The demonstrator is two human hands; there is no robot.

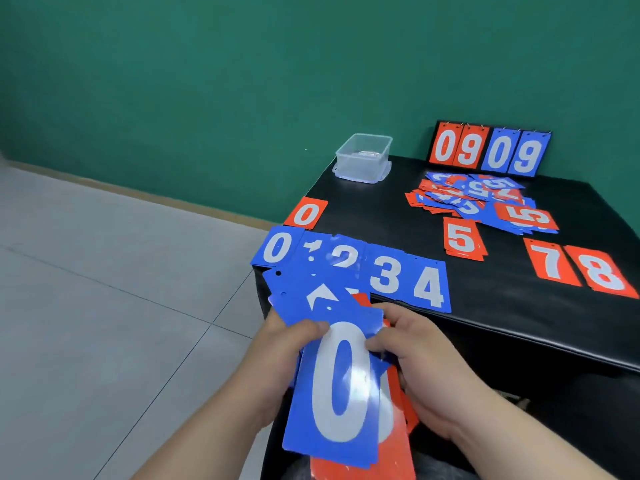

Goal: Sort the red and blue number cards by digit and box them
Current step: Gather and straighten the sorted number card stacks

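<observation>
Gripping a loose fan of cards (298, 301) at six o'clock, a blue 0 (341, 386) on top, the left hand (287, 346) and right hand (417, 356) curl fingers round its sides, and the glossy cards may slide out and drop, being held clear of the table (381, 209) at twelve o'clock.

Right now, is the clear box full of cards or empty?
Empty of cards: the clear plastic box stands open-topped on the black table, and no red or blue shows through its walls.

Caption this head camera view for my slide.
The left hand and right hand grip a card stack topped by a blue 0 at the black table.
</observation>
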